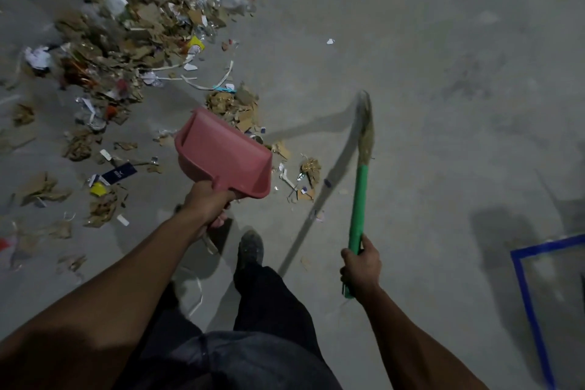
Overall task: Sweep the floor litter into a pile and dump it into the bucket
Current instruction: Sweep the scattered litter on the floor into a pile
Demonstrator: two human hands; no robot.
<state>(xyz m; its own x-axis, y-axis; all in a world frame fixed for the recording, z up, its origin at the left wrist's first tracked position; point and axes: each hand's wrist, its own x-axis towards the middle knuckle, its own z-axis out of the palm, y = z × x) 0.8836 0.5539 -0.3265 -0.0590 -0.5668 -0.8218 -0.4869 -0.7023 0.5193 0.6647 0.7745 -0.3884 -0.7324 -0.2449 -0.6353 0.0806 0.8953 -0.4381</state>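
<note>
A long spread of floor litter (142, 28), mostly torn cardboard, paper and plastic, covers the upper left of the grey concrete floor. My left hand (207, 204) grips the handle of a pink dustpan (226, 153), held above the floor with its mouth facing the litter. My right hand (361, 266) grips the green handle of a broom (359, 196); its straw head (366, 126) points away from me, right of the dustpan. Small cardboard scraps (308, 169) lie between dustpan and broom. No bucket is in view.
My dark trousers and one shoe (250, 247) are at bottom centre. Blue tape lines (525, 294) mark a rectangle on the floor at lower right. Loose scraps (44, 188) are scattered at the left. Bare concrete stretches over the right half.
</note>
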